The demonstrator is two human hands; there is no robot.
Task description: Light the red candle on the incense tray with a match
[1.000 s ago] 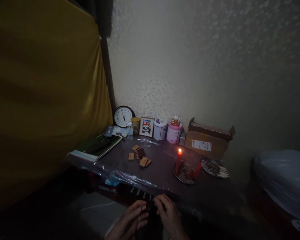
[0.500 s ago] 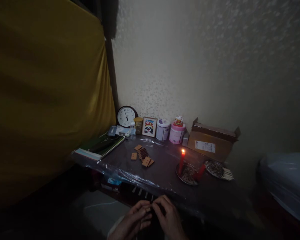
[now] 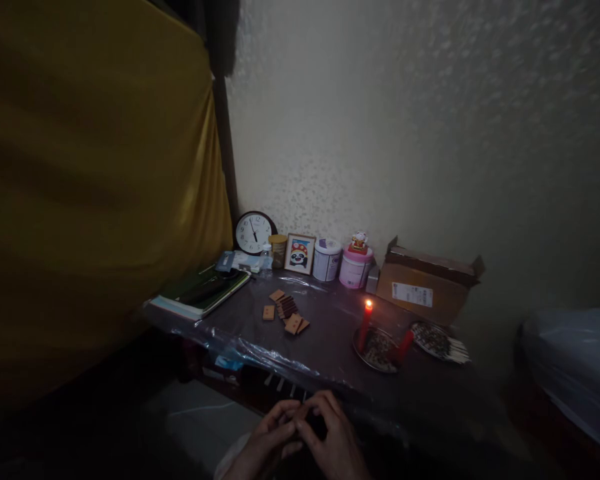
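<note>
Low in front of the table's front edge, my left hand and my right hand meet at the fingertips. Both have bent fingers and closed pinches. Whatever lies between them is hidden by the fingers and the dim light. Beyond them on the dark table lie several flat tan square pieces and a row of dark brown strips. To the right, a lit red candle stands upright on a round metal plate holding small dark bits. A shorter red candle leans at the plate's right side.
Another plate bears dark bits and white sticks. Behind stand a cardboard box, pink tin, white tin, framed panda picture and clock. Books lie left, beside a yellow curtain.
My right fingertips have moved in over my left ones, covering the small tan thing that showed at my left fingertips. The view has shifted very slightly; the tabletop things stay put.
</note>
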